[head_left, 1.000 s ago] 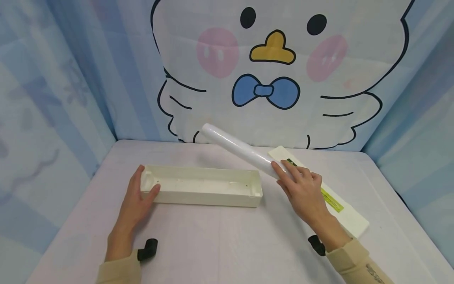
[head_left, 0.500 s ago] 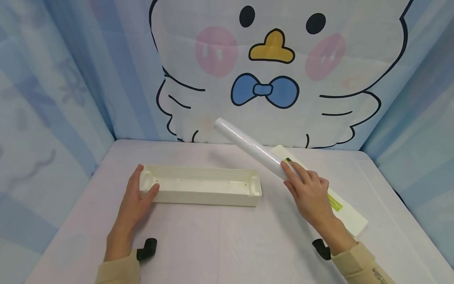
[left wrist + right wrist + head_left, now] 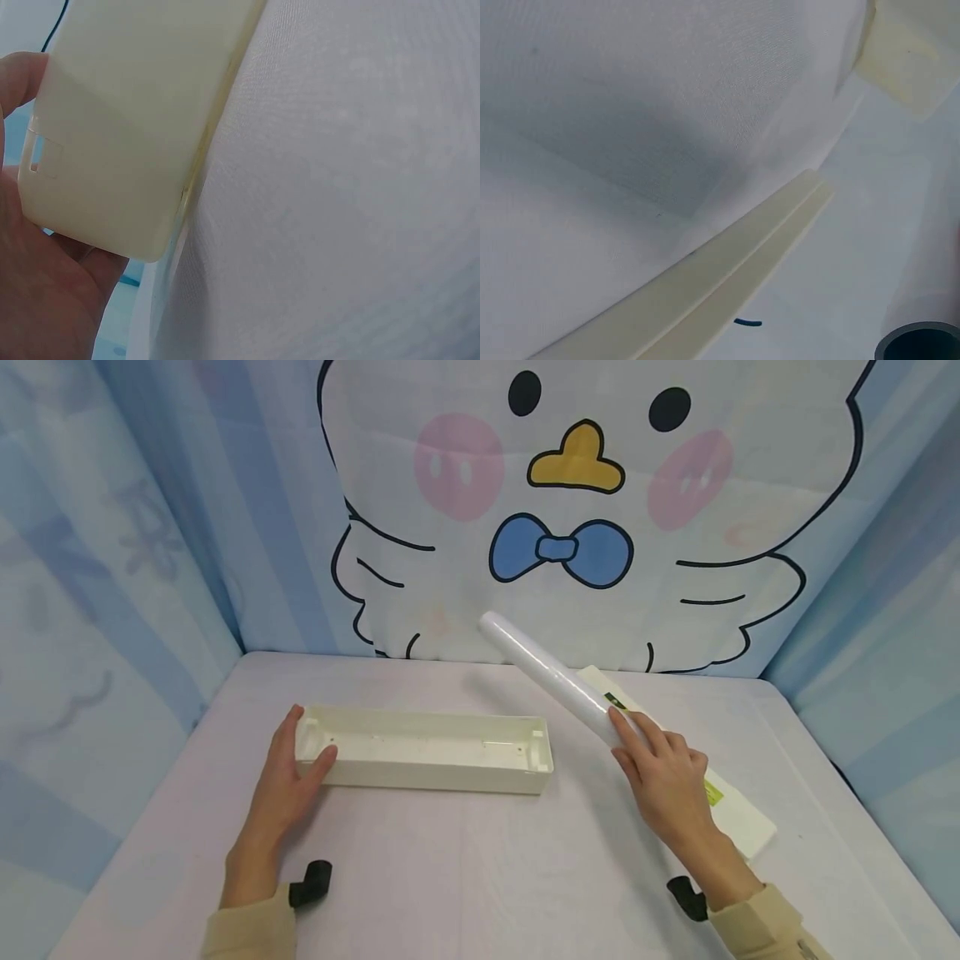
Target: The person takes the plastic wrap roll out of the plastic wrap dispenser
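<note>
My left hand (image 3: 288, 785) grips the left end of a long cream box (image 3: 438, 777), thumb over its front wall and fingers behind. The box stands open-topped on the table, its inside bare. In the left wrist view, the box's outer wall (image 3: 127, 135) shows a small slot by the fingers. My right hand (image 3: 670, 785) holds a shiny white roll of plastic wrap (image 3: 551, 672) by its near end, with the far end raised to the upper left. The roll's hollow end (image 3: 922, 343) shows in the right wrist view. Under that hand lies a flat cream lid (image 3: 742, 822), partly hidden.
The lid bears a yellow-green label (image 3: 712, 792) and slants across the right of the white-covered table (image 3: 450, 877). A curtain (image 3: 285, 527) with a cartoon print closes off the back and sides. Black camera mounts (image 3: 311, 883) sit at both wrists.
My right hand has moved right and slightly nearer with the roll of plastic wrap, away from over the box. My left hand and the box have stayed in place.
</note>
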Available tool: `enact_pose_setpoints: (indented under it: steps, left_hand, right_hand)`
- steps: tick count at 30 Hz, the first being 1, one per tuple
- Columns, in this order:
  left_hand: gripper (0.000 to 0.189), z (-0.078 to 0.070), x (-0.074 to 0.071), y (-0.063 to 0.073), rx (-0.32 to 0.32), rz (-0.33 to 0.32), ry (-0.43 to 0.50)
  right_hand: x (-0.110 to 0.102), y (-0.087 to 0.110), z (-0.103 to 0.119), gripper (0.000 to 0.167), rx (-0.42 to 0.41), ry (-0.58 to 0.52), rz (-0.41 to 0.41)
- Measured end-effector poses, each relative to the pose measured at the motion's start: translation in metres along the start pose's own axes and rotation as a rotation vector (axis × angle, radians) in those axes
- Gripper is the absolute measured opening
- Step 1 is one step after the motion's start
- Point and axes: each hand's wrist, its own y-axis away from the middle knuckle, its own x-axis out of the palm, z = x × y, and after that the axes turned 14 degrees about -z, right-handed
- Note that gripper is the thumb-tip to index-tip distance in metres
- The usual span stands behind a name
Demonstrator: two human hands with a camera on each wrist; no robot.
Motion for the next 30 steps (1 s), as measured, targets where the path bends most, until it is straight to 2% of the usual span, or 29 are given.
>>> enact_pose_setpoints:
  steps: [18,30]
  left_hand:
    - [0.083,-0.002,-0.001,0.000,-0.012,0.006,-0.020]
    - [0.085,-0.001,0.000,0.000,-0.019,0.014,-0.014]
  right_hand:
    - [-0.006,0.013,-0.006,0.058,0.098,0.059,0.100]
    - [-0.007,0.022,-0.010,0.060,0.143,0.097,0.175]
